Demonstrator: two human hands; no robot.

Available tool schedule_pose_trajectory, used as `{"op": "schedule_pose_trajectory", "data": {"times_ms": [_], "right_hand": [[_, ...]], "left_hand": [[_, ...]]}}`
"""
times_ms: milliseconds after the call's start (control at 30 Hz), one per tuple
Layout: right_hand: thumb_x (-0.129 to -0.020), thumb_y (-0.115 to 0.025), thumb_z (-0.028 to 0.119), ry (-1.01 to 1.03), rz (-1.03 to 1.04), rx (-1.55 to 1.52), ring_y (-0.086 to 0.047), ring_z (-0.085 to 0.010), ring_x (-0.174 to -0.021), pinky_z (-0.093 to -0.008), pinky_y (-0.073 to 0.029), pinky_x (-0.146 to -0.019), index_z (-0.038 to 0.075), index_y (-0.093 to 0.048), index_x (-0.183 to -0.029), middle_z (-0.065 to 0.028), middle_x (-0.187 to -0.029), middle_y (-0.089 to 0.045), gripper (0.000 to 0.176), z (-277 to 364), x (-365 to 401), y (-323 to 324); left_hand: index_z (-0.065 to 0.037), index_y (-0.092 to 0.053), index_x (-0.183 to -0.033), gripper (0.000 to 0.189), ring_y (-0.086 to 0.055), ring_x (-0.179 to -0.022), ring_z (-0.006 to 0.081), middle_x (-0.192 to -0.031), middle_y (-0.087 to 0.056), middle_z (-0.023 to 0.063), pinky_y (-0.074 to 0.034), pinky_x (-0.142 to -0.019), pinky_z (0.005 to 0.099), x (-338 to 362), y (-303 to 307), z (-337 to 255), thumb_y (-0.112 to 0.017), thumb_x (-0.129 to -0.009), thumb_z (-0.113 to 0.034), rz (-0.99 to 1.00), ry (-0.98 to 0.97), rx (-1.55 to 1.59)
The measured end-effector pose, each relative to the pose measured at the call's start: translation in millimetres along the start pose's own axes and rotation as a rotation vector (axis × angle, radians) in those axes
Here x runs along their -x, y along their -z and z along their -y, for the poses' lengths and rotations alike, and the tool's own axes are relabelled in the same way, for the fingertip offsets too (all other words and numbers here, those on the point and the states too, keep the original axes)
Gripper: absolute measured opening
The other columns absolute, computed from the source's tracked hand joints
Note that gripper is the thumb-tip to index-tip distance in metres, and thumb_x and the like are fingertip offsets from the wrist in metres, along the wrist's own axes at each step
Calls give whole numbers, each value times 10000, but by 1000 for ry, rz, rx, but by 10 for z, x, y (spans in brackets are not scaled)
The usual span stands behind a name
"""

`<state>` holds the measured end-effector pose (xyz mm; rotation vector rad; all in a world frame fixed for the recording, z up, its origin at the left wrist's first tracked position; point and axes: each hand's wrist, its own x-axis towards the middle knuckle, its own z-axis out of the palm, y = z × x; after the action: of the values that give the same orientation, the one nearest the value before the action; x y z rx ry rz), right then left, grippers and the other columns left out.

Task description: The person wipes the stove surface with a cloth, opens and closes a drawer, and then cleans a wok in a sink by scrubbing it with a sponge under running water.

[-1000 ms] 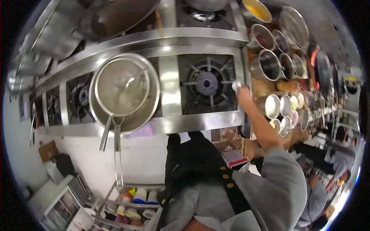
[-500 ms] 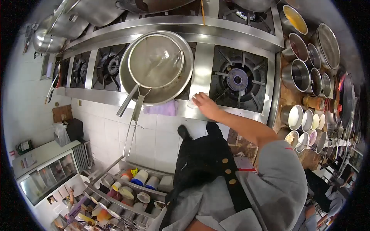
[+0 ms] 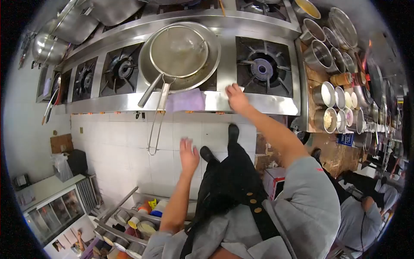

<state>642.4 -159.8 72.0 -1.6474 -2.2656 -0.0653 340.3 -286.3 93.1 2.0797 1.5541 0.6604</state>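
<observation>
While the right hand (image 3: 236,98) is resting on the stove's front edge (image 3: 267,102), to the right of the wide pan (image 3: 212,64) and nearer the person, its bent fingers are narrowly holding a white cloth (image 3: 241,89). That hand is hiding most of the cloth, so I cannot tell which way it is pointing or how its long axis is running. Over the floor, on the pan's near side, the left hand (image 3: 188,157) is hovering with fingers loosely spread, gripping nothing I can see.

Trouble could be coming from the thick handle (image 3: 151,91) and the wire handle (image 3: 163,97), both jutting from the pan's near side toward the person: a swinging forearm or a hip could be catching one and tipping the strainer (image 3: 179,49). The burner (image 3: 261,69), right of the pan, could be scorching fingers or cloth if it is giving off heat. A purple cloth (image 3: 187,100) is lying just beside the pan's near side, perhaps slipping if brushed.
</observation>
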Motion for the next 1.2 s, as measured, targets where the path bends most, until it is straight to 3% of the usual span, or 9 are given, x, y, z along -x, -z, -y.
{"op": "schedule_pose_trajectory", "data": {"times_ms": [133,333,533,567,633,833,1100,1167,1200], "right_hand": [[-627,-529,-17,-61,85,-103,-475,-302,-1015,-363,-425,-866,52,-559,-1023,-135,-1041,-511,403,-736,-75,66],[-699,-541,29,-175,90,-372,-464,-317,-1040,-354,-397,-906,72,-568,-1040,-170,-1113,-497,345,294,316,-282],[-689,-524,11,-894,-353,73,-387,-370,-1085,-419,-324,-943,-37,-495,-1120,-239,-1133,-435,435,-1253,2187,457],[-698,-500,0,-859,-47,319,-371,-381,-1097,-426,-310,-948,-42,-458,-1175,-251,-1150,-410,481,-1294,2166,712],[-673,-494,11,-882,-42,398,-360,-385,-1068,-440,-297,-938,-89,-403,-1187,-244,-1153,-386,531,-1218,1992,685],[-650,-499,-18,-774,-61,189,-359,-408,-1064,-458,-299,-931,-28,-421,-1193,-256,-1152,-376,549,-1253,2062,770],[-790,-446,78,-1031,-141,-641,-202,-291,-1292,-372,-135,-1066,-48,-352,-1265,-156,-1376,-279,501,316,649,16],[-832,-386,107,-479,71,206,-127,-310,-1315,-386,-61,-1082,-50,-163,-1344,-208,-1398,-187,580,1016,220,-795],[-830,-375,111,-492,-116,-68,-147,-316,-1310,-402,-63,-1080,-47,-217,-1332,-228,-1385,-212,550,1273,-99,-605]], "left_hand": [[-10,-472,-1127,387,-308,-1202,422,-1231,-405,225,-290,-971,489,-1124,-74,-171,-526,-744,-21,-108,-174,-58],[-151,-471,-1223,426,-254,-1256,381,-1325,-364,140,-226,-989,526,-1526,-324,282,-493,-801,-90,-48,-248,-230],[-140,-477,-1236,378,-273,-1256,346,-1363,-329,107,-153,-1028,490,-1465,-591,247,-447,-859,-136,-94,-272,-276],[-142,-460,-1251,381,-272,-1261,327,-1364,-332,99,-139,-1036,480,-1369,-785,226,-430,-872,-146,-161,-281,-321],[-105,-400,-1279,409,-293,-1248,304,-1305,-407,115,-119,-1048,472,-1177,-1661,71,-412,-875,-164,-35,-174,320],[-139,-568,-1082,341,-391,-1169,299,-1174,-518,77,-233,-995,493,-1027,-2099,-2130,-504,-748,-134,79,-446,45],[-70,-499,-1130,311,-420,-1098,274,-1201,-472,118,-329,-926,426,-1410,-332,676,-450,-859,-214,-145,-227,-388],[-41,-544,-1072,284,-457,-1049,299,-1152,-505,147,-361,-898,404,-1656,193,1344,-492,-838,-192,-98,-128,-433],[-45,-540,-1091,296,-443,-1070,320,-1158,-497,165,-345,-916,415,-1728,309,1602,-496,-834,-184,-159,-108,-383]]}}
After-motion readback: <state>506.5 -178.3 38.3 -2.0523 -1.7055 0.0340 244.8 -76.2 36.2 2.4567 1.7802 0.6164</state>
